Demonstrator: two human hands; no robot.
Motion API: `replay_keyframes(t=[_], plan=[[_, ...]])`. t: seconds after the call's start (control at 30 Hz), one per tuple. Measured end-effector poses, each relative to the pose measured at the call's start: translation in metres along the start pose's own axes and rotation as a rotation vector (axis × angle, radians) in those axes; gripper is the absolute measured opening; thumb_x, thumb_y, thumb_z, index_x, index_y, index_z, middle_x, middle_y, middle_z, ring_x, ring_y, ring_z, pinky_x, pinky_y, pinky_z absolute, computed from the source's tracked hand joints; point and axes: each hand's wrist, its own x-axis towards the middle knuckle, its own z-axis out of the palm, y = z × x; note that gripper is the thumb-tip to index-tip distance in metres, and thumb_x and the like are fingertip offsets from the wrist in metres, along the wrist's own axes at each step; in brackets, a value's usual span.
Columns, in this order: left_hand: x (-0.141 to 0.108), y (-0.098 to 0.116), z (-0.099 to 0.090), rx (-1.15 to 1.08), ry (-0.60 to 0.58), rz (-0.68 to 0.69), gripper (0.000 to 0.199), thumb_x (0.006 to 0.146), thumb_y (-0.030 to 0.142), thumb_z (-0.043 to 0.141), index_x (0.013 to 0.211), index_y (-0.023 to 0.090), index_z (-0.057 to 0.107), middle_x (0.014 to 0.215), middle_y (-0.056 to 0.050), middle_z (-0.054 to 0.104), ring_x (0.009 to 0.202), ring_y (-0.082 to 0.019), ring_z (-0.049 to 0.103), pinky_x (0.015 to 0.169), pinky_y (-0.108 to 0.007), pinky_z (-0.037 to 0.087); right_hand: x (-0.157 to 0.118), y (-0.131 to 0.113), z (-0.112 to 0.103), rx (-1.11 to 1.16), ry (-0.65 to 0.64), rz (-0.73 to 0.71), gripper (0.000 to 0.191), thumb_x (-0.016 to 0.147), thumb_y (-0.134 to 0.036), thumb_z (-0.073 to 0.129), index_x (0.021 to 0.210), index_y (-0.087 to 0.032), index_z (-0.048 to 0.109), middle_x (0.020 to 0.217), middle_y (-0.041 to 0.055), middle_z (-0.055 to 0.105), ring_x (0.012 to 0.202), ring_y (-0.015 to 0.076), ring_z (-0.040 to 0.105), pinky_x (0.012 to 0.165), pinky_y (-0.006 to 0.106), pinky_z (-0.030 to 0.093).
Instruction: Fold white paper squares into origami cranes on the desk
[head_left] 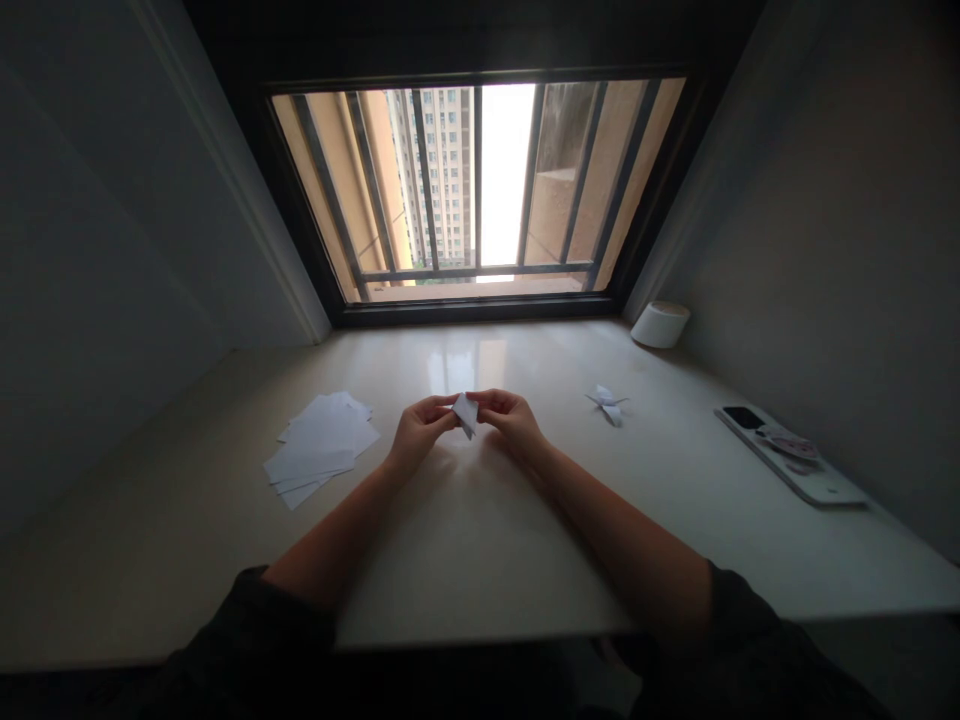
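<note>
- The folded paper (465, 414) is a small white piece held just above the desk (480, 570), between the two hands; its long axis runs from upper left to lower right in the head view, and its pointed end hangs down toward the person
- The left hand (424, 425) is grasping the paper's left side, fingers curled and thumb on top, not clenched into a fist
- The right hand (510, 420) is grasping the paper's upper right side in the same loose pinch; the pointed end lies slightly nearer this hand, and the exact finger contact is partly hidden
- The forearms reach in toward the folded paper from dark sleeves (255, 620)
- Left of the folded paper, a stack of loose sheets (319, 450) lies fanned on the desk
- Right of the folded paper, an origami figure (606, 404) sits on the desk
- Farther right of the folded paper are a white roll (660, 325) by the wall and a white board (795, 465) bearing a dark phone (742, 417)
- Beyond the folded paper is a barred window (480, 312), with a tower block (431, 170) outside
</note>
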Motion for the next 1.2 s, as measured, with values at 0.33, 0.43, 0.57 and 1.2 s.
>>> replay_keyframes(t=[0.33,0.43,0.57,1.2], plan=[[0.000,-0.002,0.000,0.019,0.007,0.002,0.043,0.066,0.036,0.074,0.102,0.014,0.066,0.081,-0.008,0.073,0.077,-0.023,0.068,0.075,-0.036,0.052,0.001,0.004,0.000,-0.029,-0.005,-0.047,0.044,0.060,-0.041,0.077,0.098,-0.021,0.068,0.079,0.0031,0.070,0.073,0.0188,0.066,0.071,0.033,0.053],[-0.001,-0.001,0.000,0.029,0.001,0.003,0.043,0.065,0.036,0.074,0.101,0.014,0.067,0.083,-0.009,0.073,0.077,-0.022,0.068,0.074,-0.035,0.051,0.002,0.007,0.000,-0.038,0.011,-0.059,0.040,0.059,-0.041,0.077,0.092,-0.020,0.069,0.080,0.0042,0.070,0.073,0.0198,0.066,0.070,0.034,0.053],[-0.001,-0.002,0.001,0.035,0.000,0.002,0.041,0.065,0.036,0.074,0.100,0.015,0.067,0.082,-0.008,0.073,0.076,-0.021,0.068,0.074,-0.033,0.051,0.003,0.010,-0.002,-0.068,0.016,-0.059,0.038,0.061,-0.041,0.076,0.093,-0.021,0.070,0.079,0.0043,0.069,0.072,0.0189,0.064,0.068,0.033,0.053],[0.001,-0.007,0.000,-0.130,-0.033,-0.099,0.046,0.065,0.032,0.074,0.108,0.017,0.067,0.101,-0.009,0.070,0.087,-0.021,0.065,0.084,-0.038,0.049,0.002,0.003,-0.001,-0.186,-0.142,-0.151,0.022,0.074,-0.031,0.063,0.094,-0.026,0.071,0.102,0.0046,0.063,0.093,0.0201,0.058,0.077,0.030,0.049]])
